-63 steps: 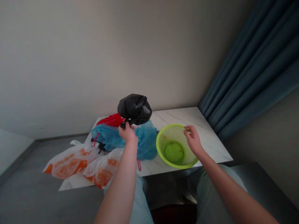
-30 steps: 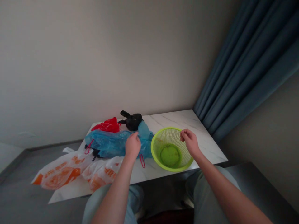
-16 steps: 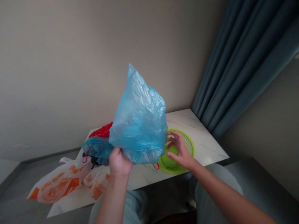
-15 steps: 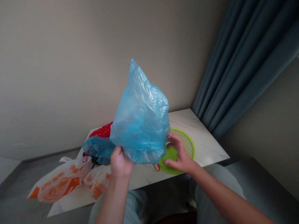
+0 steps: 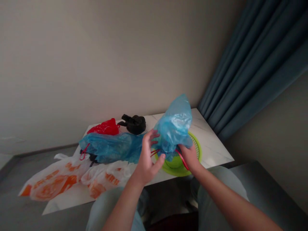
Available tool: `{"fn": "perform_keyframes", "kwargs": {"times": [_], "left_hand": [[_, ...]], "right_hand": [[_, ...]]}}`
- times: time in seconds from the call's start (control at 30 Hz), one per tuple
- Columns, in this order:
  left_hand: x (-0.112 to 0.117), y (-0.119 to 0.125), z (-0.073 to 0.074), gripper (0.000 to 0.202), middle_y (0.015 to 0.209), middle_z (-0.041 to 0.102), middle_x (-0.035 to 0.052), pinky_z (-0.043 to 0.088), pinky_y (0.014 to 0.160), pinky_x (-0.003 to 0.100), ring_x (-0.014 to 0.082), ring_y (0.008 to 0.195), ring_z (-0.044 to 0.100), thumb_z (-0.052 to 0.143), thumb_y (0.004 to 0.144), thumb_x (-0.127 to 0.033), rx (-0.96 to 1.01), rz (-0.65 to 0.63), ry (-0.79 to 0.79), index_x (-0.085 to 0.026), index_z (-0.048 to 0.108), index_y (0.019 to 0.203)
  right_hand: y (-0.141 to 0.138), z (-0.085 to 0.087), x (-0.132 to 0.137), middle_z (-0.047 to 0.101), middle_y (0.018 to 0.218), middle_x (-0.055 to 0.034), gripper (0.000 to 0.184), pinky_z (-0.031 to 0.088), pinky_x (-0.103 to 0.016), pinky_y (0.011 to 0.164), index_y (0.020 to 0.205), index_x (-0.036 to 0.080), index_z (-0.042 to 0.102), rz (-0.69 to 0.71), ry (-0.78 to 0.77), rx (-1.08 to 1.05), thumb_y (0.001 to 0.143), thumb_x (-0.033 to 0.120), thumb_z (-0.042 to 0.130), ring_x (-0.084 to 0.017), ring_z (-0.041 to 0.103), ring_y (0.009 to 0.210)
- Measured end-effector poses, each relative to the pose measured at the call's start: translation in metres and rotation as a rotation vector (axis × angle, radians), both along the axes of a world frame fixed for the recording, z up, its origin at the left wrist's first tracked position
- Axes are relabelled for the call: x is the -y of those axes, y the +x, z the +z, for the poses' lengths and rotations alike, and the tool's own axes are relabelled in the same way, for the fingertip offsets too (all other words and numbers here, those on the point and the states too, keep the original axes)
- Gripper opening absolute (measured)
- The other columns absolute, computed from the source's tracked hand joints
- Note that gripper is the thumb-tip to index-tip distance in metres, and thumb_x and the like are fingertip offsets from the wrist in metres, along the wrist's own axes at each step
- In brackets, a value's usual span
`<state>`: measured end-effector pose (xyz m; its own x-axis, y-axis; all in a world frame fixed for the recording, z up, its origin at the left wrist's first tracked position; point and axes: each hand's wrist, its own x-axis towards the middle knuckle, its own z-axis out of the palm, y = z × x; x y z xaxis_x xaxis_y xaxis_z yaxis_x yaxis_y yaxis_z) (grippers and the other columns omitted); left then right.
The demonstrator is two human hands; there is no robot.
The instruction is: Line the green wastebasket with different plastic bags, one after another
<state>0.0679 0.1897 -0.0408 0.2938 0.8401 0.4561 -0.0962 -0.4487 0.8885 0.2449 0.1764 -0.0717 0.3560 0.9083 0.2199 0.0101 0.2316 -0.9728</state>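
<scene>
A translucent blue plastic bag point(image 5: 176, 123) stands puffed up over the green basket, gathered at its lower end. My right hand point(image 5: 189, 156) is closed around that gathered end, with a red drawstring point(image 5: 182, 159) hanging beside it. On the bag's left side my left hand point(image 5: 147, 160) is open, fingers and thumb apart; I cannot tell whether its fingertips touch the plastic. More red string shows between the two hands. Below the bag, the green plastic basket point(image 5: 197, 142) rests on the white marbled table point(image 5: 214, 144), partly hidden by the bag and my right hand.
Another blue plastic bag point(image 5: 115, 146) lies flattened on the table's left half. Behind it are a red bag point(image 5: 104, 127) and a black bundled bag point(image 5: 136, 124). White bags with orange print point(image 5: 56, 179) spread over the front left edge. A dark curtain point(image 5: 240, 73) hangs at right.
The blue bag has moved down and right and is bunched smaller. My right hand has closed on its lower end, while my left hand has let go. The black bundle has come into view.
</scene>
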Motion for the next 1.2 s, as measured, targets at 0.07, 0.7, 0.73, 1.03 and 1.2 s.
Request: {"fn": "perform_keyframes", "kwargs": {"times": [0.07, 0.7, 0.73, 1.03, 1.2], "left_hand": [[0.001, 0.001, 0.000, 0.081, 0.150, 0.041, 0.0136, 0.042, 0.110, 0.050, 0.0311, 0.134, 0.047, 0.074, 0.079, -0.026, -0.127, 0.025, 0.035, -0.029, 0.034, 0.150], [-0.051, -0.064, -0.009, 0.010, 0.079, 0.065, 0.0010, 0.047, 0.072, 0.027, 0.0157, 0.073, 0.062, 0.054, 0.089, -0.021, -0.074, 0.870, -0.045, -0.020, 0.064, 0.088], [-0.053, -0.064, -0.011, 0.011, 0.077, 0.066, 0.0007, 0.047, 0.068, 0.026, 0.0154, 0.069, 0.062, 0.053, 0.090, -0.023, -0.049, 0.809, -0.091, -0.020, 0.064, 0.091], [-0.035, 0.003, -0.030, 0.018, 0.103, 0.072, 0.0072, 0.045, 0.094, 0.040, 0.0259, 0.102, 0.063, 0.062, 0.084, -0.017, -0.442, 0.216, 0.029, -0.025, 0.072, 0.097], [-0.036, 0.020, -0.036, 0.032, 0.108, 0.071, 0.0079, 0.041, 0.099, 0.046, 0.0285, 0.108, 0.061, 0.058, 0.080, -0.009, -0.454, 0.224, 0.070, -0.024, 0.069, 0.106]], "right_hand": [[0.006, 0.002, -0.001, 0.075, 0.085, -0.0047, 0.025, 0.055, -0.036, 0.079, 0.083, 0.021, 0.071, 0.001, -0.082, -0.048, 0.080, 0.046, 0.068, -0.024, 0.068, 0.084], [0.064, -0.005, -0.021, 0.058, 0.061, 0.0013, 0.033, 0.048, -0.030, 0.056, 0.072, 0.021, 0.057, -0.554, -0.146, -0.221, 0.083, 0.052, 0.062, -0.018, 0.056, 0.060], [0.069, -0.005, -0.023, 0.061, 0.064, 0.0012, 0.029, 0.049, -0.030, 0.057, 0.076, 0.021, 0.059, -0.534, -0.161, -0.263, 0.081, 0.049, 0.064, -0.018, 0.058, 0.061], [0.065, 0.000, -0.023, 0.065, 0.061, -0.0060, 0.030, 0.058, -0.040, 0.064, 0.073, 0.023, 0.064, -0.020, -0.328, -0.433, 0.081, 0.052, 0.060, -0.028, 0.068, 0.075], [0.059, 0.006, -0.021, 0.066, 0.064, -0.0085, 0.035, 0.056, -0.043, 0.069, 0.065, 0.025, 0.061, 0.069, -0.263, -0.331, 0.081, 0.057, 0.061, -0.030, 0.067, 0.082]]}}
